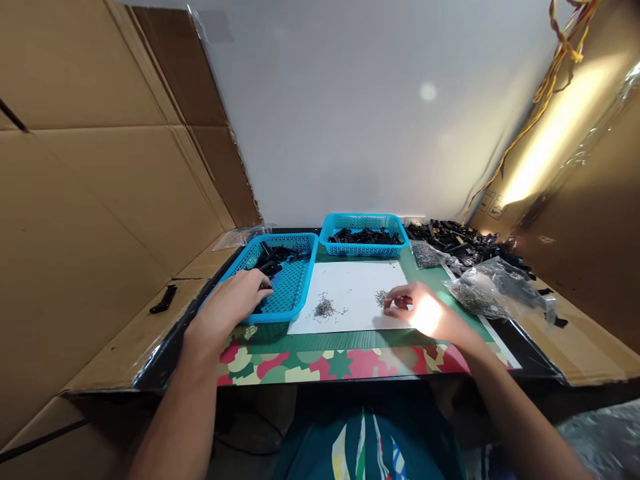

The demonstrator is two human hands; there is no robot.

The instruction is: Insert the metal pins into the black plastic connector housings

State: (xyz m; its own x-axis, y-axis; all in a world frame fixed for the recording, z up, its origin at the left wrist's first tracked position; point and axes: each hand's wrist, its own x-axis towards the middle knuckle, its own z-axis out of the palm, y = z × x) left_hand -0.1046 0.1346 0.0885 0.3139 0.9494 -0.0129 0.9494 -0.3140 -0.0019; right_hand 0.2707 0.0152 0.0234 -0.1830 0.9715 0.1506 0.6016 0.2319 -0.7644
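Note:
My left hand (240, 293) reaches over the near left side of a blue basket (287, 293) with its fingers curled round a dark piece, apparently a black plastic part; most of it is hidden. Other black plastic parts (270, 257) lie in that basket's far side. On a white sheet (355, 287), my right hand (417, 307) has its thumb and fingers pinched together beside a small heap of tiny metal pieces (381, 297). What sits in that pinch is too small to make out. Left of it on the sheet is a larger heap of tiny metal pieces (325, 307).
A second blue basket (365, 251) with black parts stands at the back. Black parts (460, 243) are piled at the back right, near plastic bags (480, 293) of small metal pieces. One black part (163, 299) lies on cardboard at left. Cardboard walls (90, 200) flank the table.

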